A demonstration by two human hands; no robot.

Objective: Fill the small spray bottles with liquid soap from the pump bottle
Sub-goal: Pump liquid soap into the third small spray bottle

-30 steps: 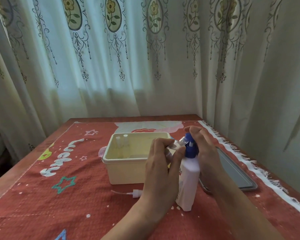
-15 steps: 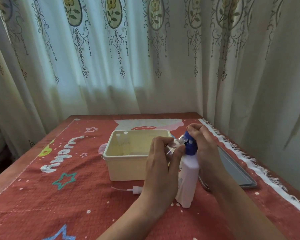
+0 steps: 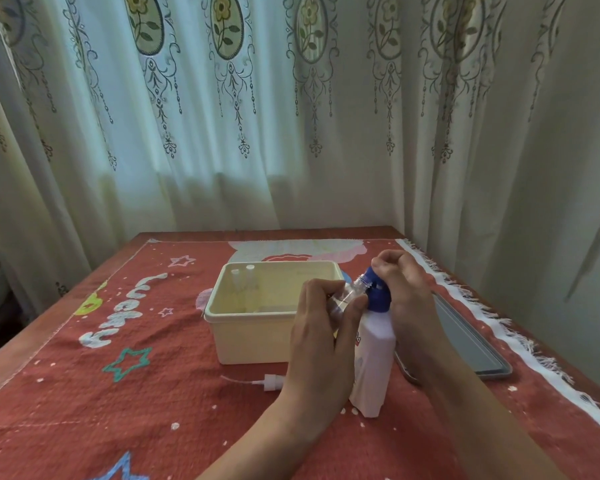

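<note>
Over red cloth [image 3: 153, 393], left hand [image 3: 321, 344] grips clear bottle [image 3: 349, 296], right hand [image 3: 409, 299] clasps blue pump [image 3: 378, 297].

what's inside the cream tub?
Two small bottles stand in the cream tub's far-left corner. Its near floor is hidden by the front wall and the left hand.

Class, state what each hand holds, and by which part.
The left hand grips the small spray bottle round its body; the right hand curls its fingers over the blue pump head of the pump bottle.

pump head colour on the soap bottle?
Blue pump head, on a white pump bottle; head view.
</note>
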